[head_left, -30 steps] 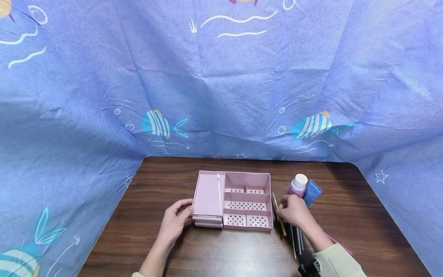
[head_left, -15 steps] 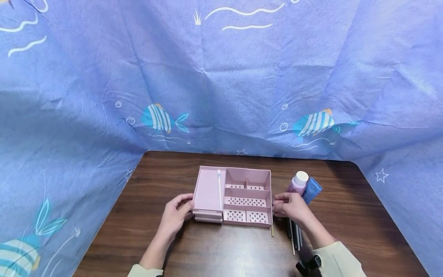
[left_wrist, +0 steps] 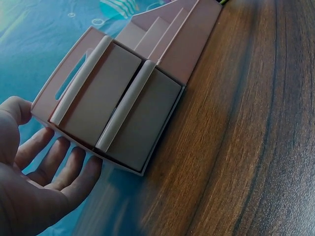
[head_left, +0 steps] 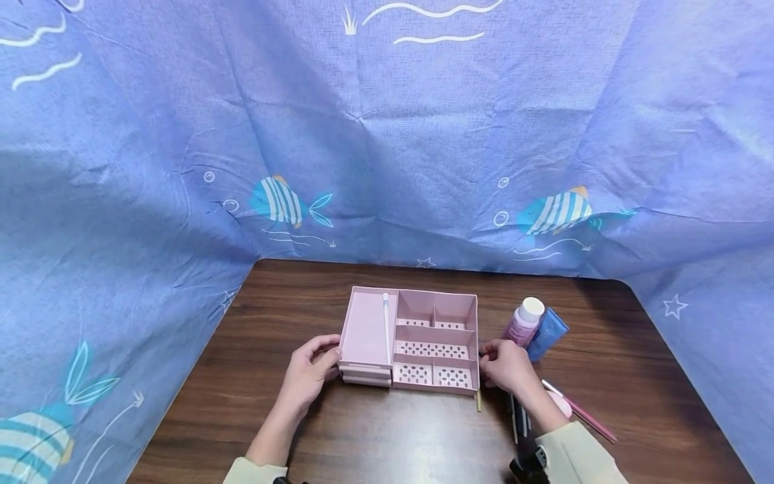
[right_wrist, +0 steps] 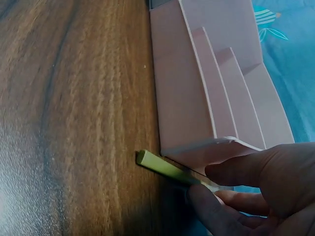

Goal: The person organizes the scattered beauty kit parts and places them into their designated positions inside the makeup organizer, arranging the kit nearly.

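A pink desk organizer stands on the table, a flat-topped section with drawers on its left and perforated compartments on its right. A thin white stick lies on the flat top. At the organizer's left side is my left hand, its spread fingertips touching the wall beside the two drawer fronts. Along the opposite wall lies a thin gold-coloured stick with a silvery section, low at the table. My right hand pinches it between thumb and finger, hiding its far part.
Right of the organizer stand a purple bottle with a white cap and a blue tube. Dark pens lie partly under the right forearm. A pink stick and a pale oval object lie beyond it.
The right hand has brought the gold-coloured stick left and turned it parallel against the organizer's right wall. The left hand stays at the organizer's left side.
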`<state>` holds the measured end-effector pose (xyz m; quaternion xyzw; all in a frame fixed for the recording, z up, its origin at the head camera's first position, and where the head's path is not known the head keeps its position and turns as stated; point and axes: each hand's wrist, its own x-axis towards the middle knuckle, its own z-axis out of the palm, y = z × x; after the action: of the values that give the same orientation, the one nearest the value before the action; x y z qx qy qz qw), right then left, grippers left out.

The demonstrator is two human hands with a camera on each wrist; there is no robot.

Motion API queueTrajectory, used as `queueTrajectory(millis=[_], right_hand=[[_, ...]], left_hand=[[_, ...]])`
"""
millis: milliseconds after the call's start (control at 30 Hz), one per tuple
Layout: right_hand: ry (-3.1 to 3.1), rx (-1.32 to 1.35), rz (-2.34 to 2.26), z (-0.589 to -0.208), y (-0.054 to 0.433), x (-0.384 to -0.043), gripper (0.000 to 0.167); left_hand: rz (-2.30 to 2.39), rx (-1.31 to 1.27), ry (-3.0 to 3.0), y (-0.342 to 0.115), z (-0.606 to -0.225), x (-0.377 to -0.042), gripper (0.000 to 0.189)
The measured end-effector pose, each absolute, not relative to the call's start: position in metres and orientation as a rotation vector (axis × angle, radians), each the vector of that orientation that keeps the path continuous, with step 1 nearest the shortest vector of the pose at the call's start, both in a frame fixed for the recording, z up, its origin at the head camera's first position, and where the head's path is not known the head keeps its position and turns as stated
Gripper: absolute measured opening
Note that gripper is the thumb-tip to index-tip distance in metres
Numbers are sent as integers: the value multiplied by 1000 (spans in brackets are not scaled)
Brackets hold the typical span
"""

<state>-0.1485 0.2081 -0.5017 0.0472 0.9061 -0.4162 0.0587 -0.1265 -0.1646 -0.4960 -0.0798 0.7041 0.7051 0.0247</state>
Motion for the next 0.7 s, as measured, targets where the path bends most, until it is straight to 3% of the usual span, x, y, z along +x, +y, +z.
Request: queueTrajectory(millis=[333, 700], right_hand=[[3030, 11, -930, -510, 204, -150, 18], [2952, 163, -1031, -511, 205, -149, 27]], left_hand=[[2176, -222, 2195, -164, -498, -124, 32], [2170, -227, 2208, -164, -498, -127, 30]])
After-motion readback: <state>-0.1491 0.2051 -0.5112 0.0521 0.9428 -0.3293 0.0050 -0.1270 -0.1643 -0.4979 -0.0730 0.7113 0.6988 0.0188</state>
